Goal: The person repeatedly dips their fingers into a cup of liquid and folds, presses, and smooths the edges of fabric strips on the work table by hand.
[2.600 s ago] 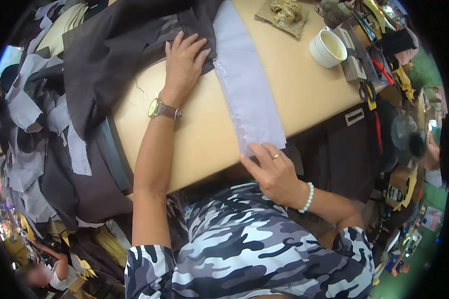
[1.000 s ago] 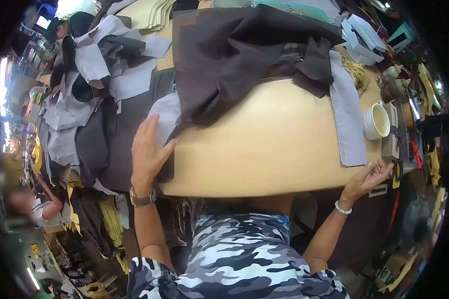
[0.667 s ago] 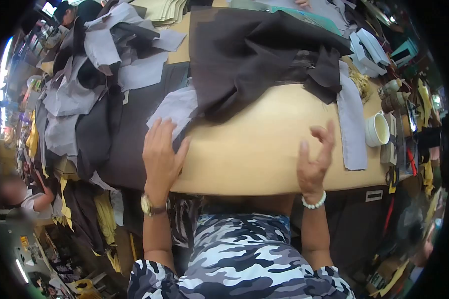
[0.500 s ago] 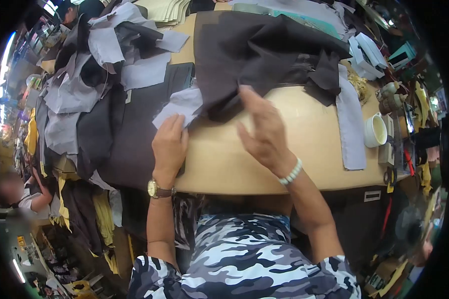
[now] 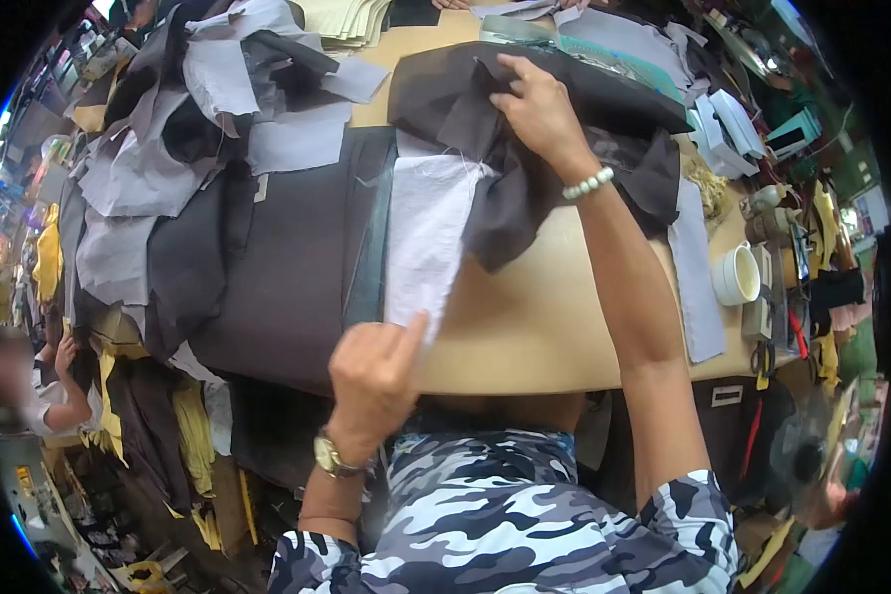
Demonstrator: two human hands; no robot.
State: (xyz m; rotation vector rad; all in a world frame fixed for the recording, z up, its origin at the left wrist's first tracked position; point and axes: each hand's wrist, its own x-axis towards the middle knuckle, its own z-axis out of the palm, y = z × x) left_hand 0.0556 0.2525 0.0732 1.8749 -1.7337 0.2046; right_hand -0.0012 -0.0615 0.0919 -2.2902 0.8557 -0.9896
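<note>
One pale strip [image 5: 424,233] lies just ahead of the curled left hand [image 5: 374,379], the nearer one, its grip unclear, long axis running away over the surface [image 5: 535,327] toward dark cloth [image 5: 513,210] pinched in the right hand [image 5: 544,114].

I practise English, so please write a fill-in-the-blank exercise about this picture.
The left hand is at the ____ (near/far) end of a pale lavender cloth strip.
The right hand touches dark brown cloth, its wrist wearing a beaded ____.
The round white cup stands on the beige table's ____ (left/right) side.
Answers: near; bracelet; right.
</note>
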